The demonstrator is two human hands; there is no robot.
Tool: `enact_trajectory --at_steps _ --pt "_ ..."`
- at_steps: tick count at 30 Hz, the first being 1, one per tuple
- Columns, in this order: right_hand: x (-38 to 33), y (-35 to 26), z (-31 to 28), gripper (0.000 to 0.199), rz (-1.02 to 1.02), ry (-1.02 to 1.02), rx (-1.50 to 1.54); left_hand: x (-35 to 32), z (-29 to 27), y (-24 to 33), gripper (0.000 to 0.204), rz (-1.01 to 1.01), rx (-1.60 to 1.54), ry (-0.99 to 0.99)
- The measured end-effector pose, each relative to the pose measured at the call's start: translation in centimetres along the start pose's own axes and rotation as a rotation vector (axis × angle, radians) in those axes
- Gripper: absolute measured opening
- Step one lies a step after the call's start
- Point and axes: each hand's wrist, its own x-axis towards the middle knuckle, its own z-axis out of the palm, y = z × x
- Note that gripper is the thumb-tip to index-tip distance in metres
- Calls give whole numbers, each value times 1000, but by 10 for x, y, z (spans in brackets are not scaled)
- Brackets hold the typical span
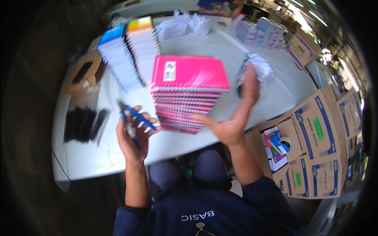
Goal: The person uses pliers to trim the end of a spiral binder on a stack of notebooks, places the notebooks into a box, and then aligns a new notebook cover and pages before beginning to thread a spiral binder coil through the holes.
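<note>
In my left hand [131, 146] is a pair of pliers [140, 118] with blue handles, its jaws pointing up and away to the left. The handles lie spread across my fingers. Right of it stands a tall stack of pink spiral notebooks [199, 72], with a white label on the top cover and the spiral edges facing me. My right hand [233, 125] is open at the stack's right side, thumb and fingers spread wide and slightly blurred. The thumb tip is close to the lower stack; I cannot tell whether it touches.
Blue [114, 35] and yellow [140, 24] notebook stacks stand back left. Black binding coils [83, 124] lie left, near an open carton [96, 65]. A clear plastic bundle [263, 67] sits right. A tape dispenser [279, 143] rests in an open box; a person [216, 7] works opposite.
</note>
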Motion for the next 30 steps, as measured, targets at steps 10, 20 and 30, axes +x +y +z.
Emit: enact_trajectory --at_steps 10,20,30 --pt "-108 35 35 102 731 -355 701 -22 -39 -60 63 -431 -481 -393" --pt "-107 30 52 73 807 -329 806 -28 -58 -75 64 -464 -443 -376" --pt "-117 35 50 76 746 -420 674 -21 -58 -56 60 -501 -319 -372"
